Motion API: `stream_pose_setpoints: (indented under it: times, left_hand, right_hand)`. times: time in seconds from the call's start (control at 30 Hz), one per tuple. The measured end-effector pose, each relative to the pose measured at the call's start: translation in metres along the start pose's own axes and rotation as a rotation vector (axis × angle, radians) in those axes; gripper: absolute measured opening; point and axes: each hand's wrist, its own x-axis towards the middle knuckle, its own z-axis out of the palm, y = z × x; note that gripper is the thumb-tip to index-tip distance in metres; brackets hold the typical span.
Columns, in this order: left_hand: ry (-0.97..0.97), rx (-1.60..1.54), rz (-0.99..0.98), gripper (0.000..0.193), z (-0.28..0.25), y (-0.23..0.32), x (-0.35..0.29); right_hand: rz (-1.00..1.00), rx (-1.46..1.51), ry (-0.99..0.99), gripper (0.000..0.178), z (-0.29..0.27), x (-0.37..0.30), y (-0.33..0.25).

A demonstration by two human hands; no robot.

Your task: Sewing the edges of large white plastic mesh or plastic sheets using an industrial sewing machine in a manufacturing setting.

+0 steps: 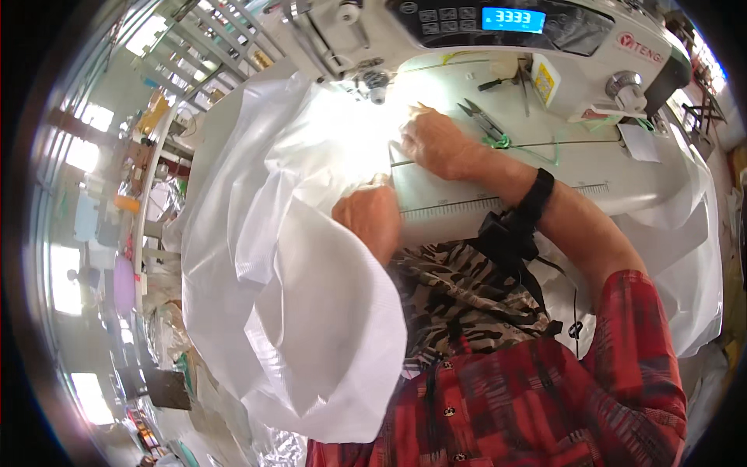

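Note:
A large sheet of white woven fabric (pixel 327 311) spills over the left side of the sewing machine's table and hangs in folds. My left hand (pixel 369 216) is closed on its right edge, near the front of the table. Farther up, my right hand (pixel 440 144) has curled fingers, its fingertips at the edge of the bright glare beside the fabric. What they pinch is washed out by the light. The sewing machine (pixel 377 86) stands just beyond both hands, its needle area partly lost in glare.
Thread snips (pixel 484 121) with green thread lie right of my right hand. A dark-handled tool (pixel 498 83) rests behind them. A ruler scale (pixel 451 206) runs along the table's front. More white material (pixel 669 257) hangs at the right. A metal rack (pixel 210 47) stands far left.

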Motion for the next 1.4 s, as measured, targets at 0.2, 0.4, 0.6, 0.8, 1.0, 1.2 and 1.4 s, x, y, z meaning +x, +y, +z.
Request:
stream_pose_setpoints:
  times: [0.2,0.4,0.6,0.8,1.0,1.2,1.4]
  left_hand:
    - [0.145,0.077,0.177,0.024,0.010,-0.006,0.017]
    - [0.067,0.092,0.221,0.022,0.016,-0.030,0.049]
    - [0.091,-0.109,0.200,0.021,0.006,-0.022,0.063]
    - [-0.022,-0.007,0.113,0.021,-0.004,-0.014,0.026]
    - [0.026,-0.122,0.143,0.021,-0.007,-0.015,0.030]
    - [0.066,-0.122,0.161,0.022,0.001,-0.017,0.043]
    - [0.062,-0.051,0.150,0.019,0.006,-0.018,0.059]
  right_hand:
    - [-0.102,-0.176,0.006,0.020,0.003,0.002,-0.004]
    - [0.037,-0.164,-0.276,0.026,-0.002,0.010,-0.013]
    - [-0.004,-0.184,-0.013,0.031,0.007,0.003,-0.008]
    - [0.018,-0.150,-0.193,0.019,-0.011,0.003,-0.019]
    - [0.026,-0.196,-0.294,0.019,-0.029,0.003,-0.029]
    - [-0.046,-0.244,-0.115,0.019,-0.009,0.002,-0.018]
    - [-0.054,-0.249,-0.179,0.031,-0.008,-0.002,-0.011]
